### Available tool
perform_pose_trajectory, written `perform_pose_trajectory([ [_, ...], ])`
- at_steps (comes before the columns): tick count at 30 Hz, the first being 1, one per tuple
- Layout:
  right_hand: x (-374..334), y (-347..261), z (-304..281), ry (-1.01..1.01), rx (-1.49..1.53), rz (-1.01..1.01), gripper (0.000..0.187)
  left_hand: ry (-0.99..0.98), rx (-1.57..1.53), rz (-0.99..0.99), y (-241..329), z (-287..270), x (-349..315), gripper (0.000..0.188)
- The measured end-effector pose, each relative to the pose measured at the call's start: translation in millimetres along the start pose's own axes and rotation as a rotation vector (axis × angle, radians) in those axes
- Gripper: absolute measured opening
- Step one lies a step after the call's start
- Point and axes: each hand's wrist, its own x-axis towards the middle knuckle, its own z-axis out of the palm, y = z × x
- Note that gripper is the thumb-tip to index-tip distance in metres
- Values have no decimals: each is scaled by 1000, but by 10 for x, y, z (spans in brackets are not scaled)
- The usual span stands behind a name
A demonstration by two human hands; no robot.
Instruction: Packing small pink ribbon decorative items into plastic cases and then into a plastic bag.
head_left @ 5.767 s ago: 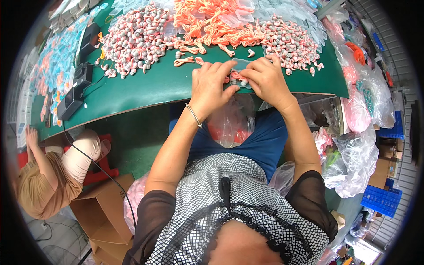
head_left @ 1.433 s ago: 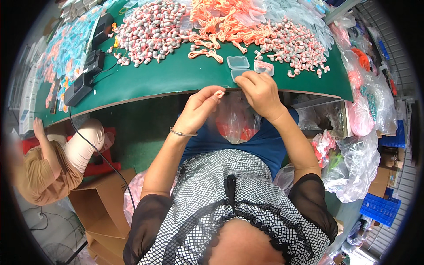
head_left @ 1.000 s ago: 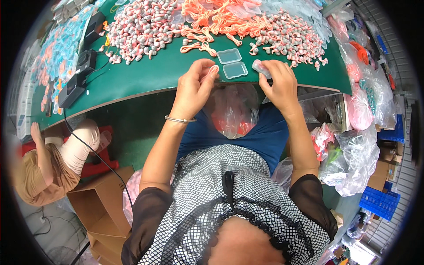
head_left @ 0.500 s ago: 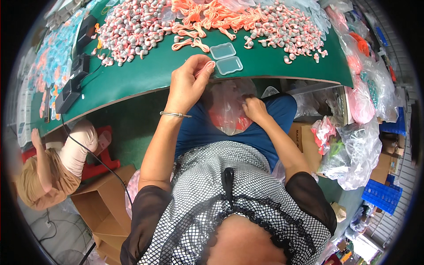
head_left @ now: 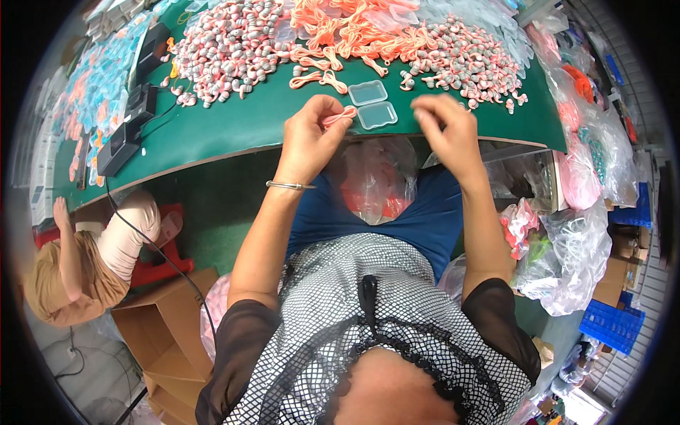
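Note:
My left hand (head_left: 312, 138) is closed, pinching a looped bundle of pink cord (head_left: 341, 117) over the table's front edge. Just right of it lies an open clear plastic case, its one half (head_left: 367, 92) behind the other half (head_left: 377, 115). My right hand (head_left: 450, 131) hovers at the table edge, right of the case; its fingers are bent, thumb and forefinger apart, and I see nothing between them. Nearest to it is a heap of small pink-and-grey pieces like earplugs (head_left: 467, 60). Several folded cord bundles (head_left: 319, 79) lie behind my left hand.
The green table (head_left: 234, 124) also bears another heap of pink-and-grey pieces (head_left: 230, 53) and a pile of orange cords (head_left: 354, 32). Black boxes (head_left: 127, 134) with a cable stand at left. Plastic bags (head_left: 375, 184) hang below the edge. Another person (head_left: 78, 273) sits at left.
My right hand has come up from the bag at my lap to the table edge beside the clear case. The left hand keeps hold of the pink cord.

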Motion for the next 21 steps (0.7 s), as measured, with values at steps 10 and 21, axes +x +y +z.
perform_pose_trajectory([
  [10, 348, 414, 376, 169, -313, 30, 17, 56, 474, 306, -117, -36, 91, 11],
  [21, 317, 481, 370, 201, -201, -12, 14, 275, 656, 136, -295, -437, 683, 19],
])
